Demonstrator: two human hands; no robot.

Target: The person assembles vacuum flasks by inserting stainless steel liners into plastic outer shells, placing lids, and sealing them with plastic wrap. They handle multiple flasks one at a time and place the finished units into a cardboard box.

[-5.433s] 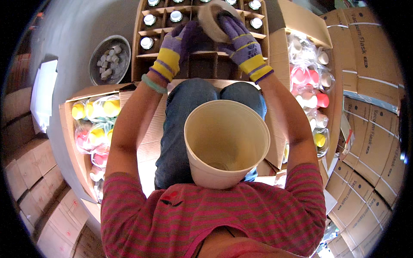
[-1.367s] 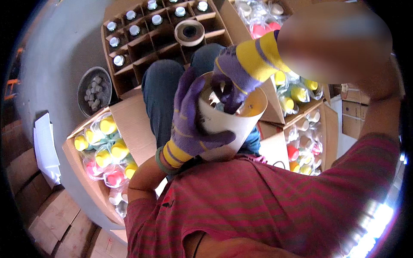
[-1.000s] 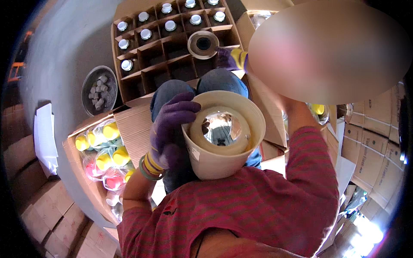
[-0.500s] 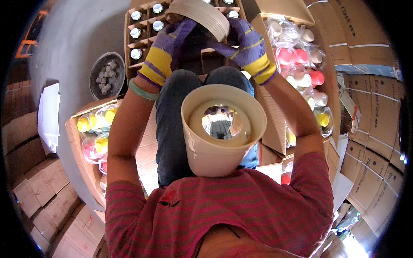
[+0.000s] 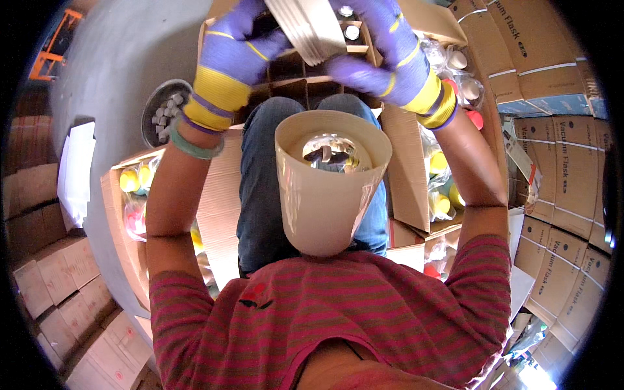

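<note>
A cream ribbed piece with a curved wall (image 5: 304, 27) is up at the top edge, tilted and partly cut off by it. My left hand (image 5: 242, 45), in a purple and yellow knit glove, grips its left side. On its right side is my right hand (image 5: 383, 62), gloved alike, fingers curled round it and a little blurred. Between my thighs and chest stands a cream tapered flask body (image 5: 328, 208), its wide mouth upward. Inside that mouth shows a shiny, mirror-like rounded surface (image 5: 335, 153).
Past my knees is a divided carton (image 5: 286, 68) with white-capped bottles. Open cartons of bagged, coloured-cap items flank me, left (image 5: 120, 214) and right (image 5: 406, 175). A dark round bowl (image 5: 153, 127) of small grey blocks lies on the floor at left. Stacked boxes (image 5: 565, 156) line both sides.
Both hands have lifted the ribbed piece toward the top edge and turned it to a steeper tilt. My arms have spread slightly apart. The flask body in my lap now leans more upright.
</note>
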